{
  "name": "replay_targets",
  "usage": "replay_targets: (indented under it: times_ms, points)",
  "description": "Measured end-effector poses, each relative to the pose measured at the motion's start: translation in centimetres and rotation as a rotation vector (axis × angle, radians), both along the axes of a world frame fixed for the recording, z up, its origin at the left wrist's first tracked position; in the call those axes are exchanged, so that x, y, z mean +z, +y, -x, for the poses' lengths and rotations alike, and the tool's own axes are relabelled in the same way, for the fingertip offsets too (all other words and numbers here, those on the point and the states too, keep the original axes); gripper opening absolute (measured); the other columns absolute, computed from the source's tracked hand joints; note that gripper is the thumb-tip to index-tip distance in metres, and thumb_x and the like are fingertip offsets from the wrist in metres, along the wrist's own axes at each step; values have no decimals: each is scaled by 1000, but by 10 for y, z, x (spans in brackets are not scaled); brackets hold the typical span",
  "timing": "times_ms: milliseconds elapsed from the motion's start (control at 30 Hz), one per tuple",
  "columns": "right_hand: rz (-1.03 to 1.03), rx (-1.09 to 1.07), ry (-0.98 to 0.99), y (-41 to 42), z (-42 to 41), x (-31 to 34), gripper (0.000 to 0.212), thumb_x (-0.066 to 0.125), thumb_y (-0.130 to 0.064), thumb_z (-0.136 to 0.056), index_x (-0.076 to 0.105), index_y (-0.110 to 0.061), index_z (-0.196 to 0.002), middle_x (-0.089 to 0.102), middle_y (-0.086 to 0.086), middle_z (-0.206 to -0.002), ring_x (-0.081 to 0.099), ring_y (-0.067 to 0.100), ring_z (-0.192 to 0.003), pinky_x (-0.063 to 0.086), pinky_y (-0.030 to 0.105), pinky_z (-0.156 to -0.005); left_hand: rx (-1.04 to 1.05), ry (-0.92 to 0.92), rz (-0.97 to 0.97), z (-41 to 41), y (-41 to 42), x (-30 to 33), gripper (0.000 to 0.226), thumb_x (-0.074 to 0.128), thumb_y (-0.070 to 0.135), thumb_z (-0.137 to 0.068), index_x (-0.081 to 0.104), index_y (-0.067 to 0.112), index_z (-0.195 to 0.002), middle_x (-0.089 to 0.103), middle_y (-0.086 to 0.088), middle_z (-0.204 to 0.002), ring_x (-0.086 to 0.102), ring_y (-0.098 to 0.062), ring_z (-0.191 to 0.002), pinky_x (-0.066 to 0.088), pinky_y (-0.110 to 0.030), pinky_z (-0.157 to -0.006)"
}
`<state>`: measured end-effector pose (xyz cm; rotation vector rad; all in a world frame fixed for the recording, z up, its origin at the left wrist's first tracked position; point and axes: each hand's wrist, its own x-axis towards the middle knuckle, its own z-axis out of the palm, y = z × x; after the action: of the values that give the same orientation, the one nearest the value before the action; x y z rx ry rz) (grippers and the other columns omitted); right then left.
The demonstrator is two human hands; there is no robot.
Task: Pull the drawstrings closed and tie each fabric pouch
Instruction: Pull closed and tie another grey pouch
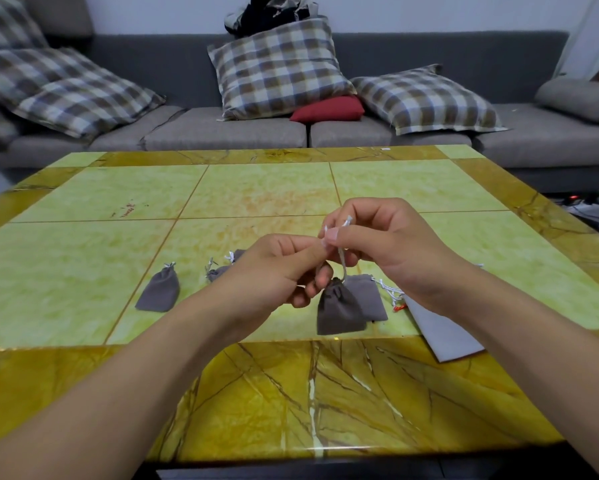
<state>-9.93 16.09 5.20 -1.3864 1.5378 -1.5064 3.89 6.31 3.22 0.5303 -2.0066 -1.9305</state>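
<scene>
A small grey fabric pouch point(339, 308) hangs by its pale drawstring point(342, 268) above the table, its mouth gathered. My left hand point(274, 271) pinches the drawstring from the left, and my right hand point(377, 237) pinches its upper end, fingers curled. Another grey pouch point(369, 296) lies flat just behind the hanging one, its white strings trailing right. A closed grey pouch point(159, 289) lies to the left. Two more pouches point(218, 271) are partly hidden behind my left hand.
The yellow-green marble-pattern table point(256, 188) has a grey flat sheet point(440, 327) under my right wrist. Beyond the far edge stands a grey sofa point(222, 129) with checked cushions point(277, 67) and a red cushion point(327, 109). Cables lie on the floor at the right.
</scene>
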Motion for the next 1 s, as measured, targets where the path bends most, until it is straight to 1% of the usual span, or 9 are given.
replay_targets:
  times_ms: [67, 133, 233, 333, 533, 633, 733, 900, 1000]
  points:
    - [-5, -1, 22, -1, -1, -1, 23, 64, 0, -89, 60, -6, -67, 57, 38, -85, 43, 17, -56, 39, 30, -59, -59, 2, -54, 2, 3, 0, 39, 43, 22, -103, 77, 16, -84, 43, 2, -60, 37, -11, -54, 33, -21, -48]
    - [-21, 10, 28, -2, 0, -3, 20, 65, -3, -90, 59, 5, -73, 53, 41, -78, 38, 16, -53, 34, 31, -56, -115, 24, -175, 4, 5, 1, 43, 41, 17, -98, 76, 17, -75, 40, 1, -60, 35, -13, -55, 36, -24, -50]
    - [-63, 19, 13, -2, 5, -4, 29, 65, -10, -91, 57, 16, -81, 50, 17, -59, 40, 12, -51, 38, 22, -57, -165, 76, -299, 4, 6, 4, 27, 48, 19, -78, 72, 8, -78, 38, -1, -60, 36, -14, -54, 39, -25, -50]
    - [-78, 109, -60, -1, 10, -2, 20, 65, -14, -90, 67, 5, -84, 59, 20, -77, 53, 10, -58, 46, 27, -67, -99, 59, -160, 4, 4, 0, 17, 66, 24, -84, 72, 12, -73, 37, 0, -57, 37, -13, -52, 38, -22, -49]
    - [-46, 89, -41, 2, 21, -4, 12, 67, -5, -86, 73, -3, -96, 70, 6, -74, 66, 18, -76, 57, 32, -80, -74, 91, -99, 2, -3, -3, 27, 54, 31, -90, 74, 13, -88, 46, 1, -64, 42, -12, -60, 42, -21, -56]
    - [-27, 13, 11, 3, 21, -2, 17, 68, 3, -85, 71, -2, -101, 72, 11, -82, 68, 14, -76, 56, 23, -74, -43, 76, -69, 1, -3, -4, 30, 53, 28, -93, 73, 7, -100, 48, 2, -64, 43, -10, -60, 45, -19, -57]
    - [6, -84, 95, 4, 20, 3, 23, 69, 2, -86, 69, -6, -108, 69, 16, -85, 64, 13, -73, 54, 25, -69, 85, 82, -120, 3, -4, -5, 28, 51, 22, -99, 70, 3, -108, 55, 3, -64, 45, -8, -58, 45, -16, -55]
    - [-182, -1, -153, 8, 10, 2, 41, 78, -6, -78, 66, -12, -117, 74, 9, -78, 64, 13, -67, 51, 27, -64, 276, 169, -119, 3, -11, -5, 19, 61, 15, -92, 73, 4, -102, 64, -2, -69, 52, -8, -58, 48, -15, -55]
    - [-248, 48, -185, 5, 0, -4, 33, 78, -10, -78, 71, -9, -110, 75, 15, -81, 67, 16, -68, 53, 25, -62, 249, 175, -59, 0, -10, -2, 30, 69, 19, -80, 72, 0, -103, 68, -9, -75, 58, -12, -60, 48, -17, -55]
